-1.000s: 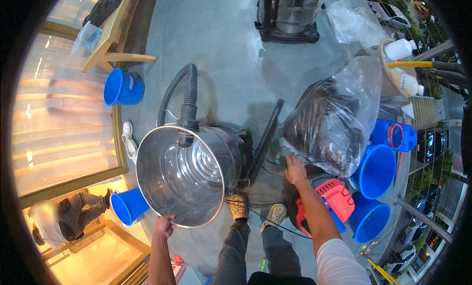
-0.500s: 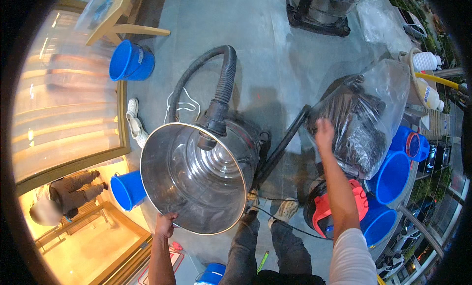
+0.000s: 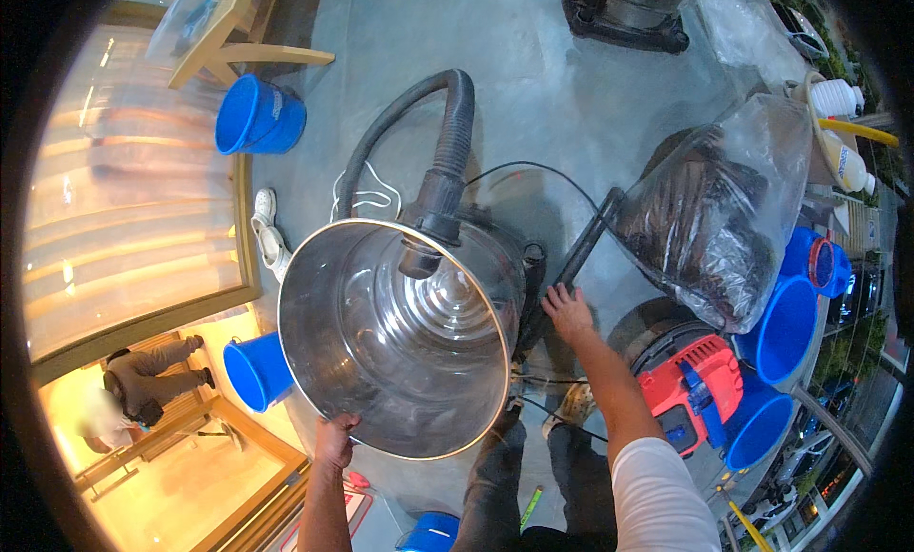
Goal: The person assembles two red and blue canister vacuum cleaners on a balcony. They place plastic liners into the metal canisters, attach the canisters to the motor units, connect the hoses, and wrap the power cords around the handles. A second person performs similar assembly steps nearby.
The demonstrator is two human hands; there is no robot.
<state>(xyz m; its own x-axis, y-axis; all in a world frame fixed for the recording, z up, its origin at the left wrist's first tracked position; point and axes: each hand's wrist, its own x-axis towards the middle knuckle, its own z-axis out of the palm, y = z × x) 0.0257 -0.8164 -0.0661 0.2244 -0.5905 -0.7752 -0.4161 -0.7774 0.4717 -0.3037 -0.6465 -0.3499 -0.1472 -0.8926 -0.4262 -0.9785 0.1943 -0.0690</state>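
A shiny metal vacuum drum (image 3: 381,400) is tipped with its open mouth toward me; its inside holds only the end of the hose fitting. My left hand (image 3: 335,440) is closed round the lower left of its rim. From the wall of the drum a black ribbed hose (image 3: 455,124) loops up and over. My right hand (image 3: 568,314), fingers spread, is by a black tube (image 3: 581,252) to the right of the drum; whether it touches the tube I cannot tell. The red and black vacuum motor head (image 3: 690,385) sits on the floor beyond my right forearm.
A clear plastic bag (image 3: 709,209) with dark contents lies at right, beside blue buckets (image 3: 785,328). Another vacuum (image 3: 628,14) stands at the far side. White clogs (image 3: 271,233) and a blue bucket (image 3: 257,371) are at left. A black cable (image 3: 562,171) crosses the floor.
My right hand has moved down and left, from the plastic bag to the black tube. A black cable now arcs behind the drum. The left hand keeps its hold on the rim.
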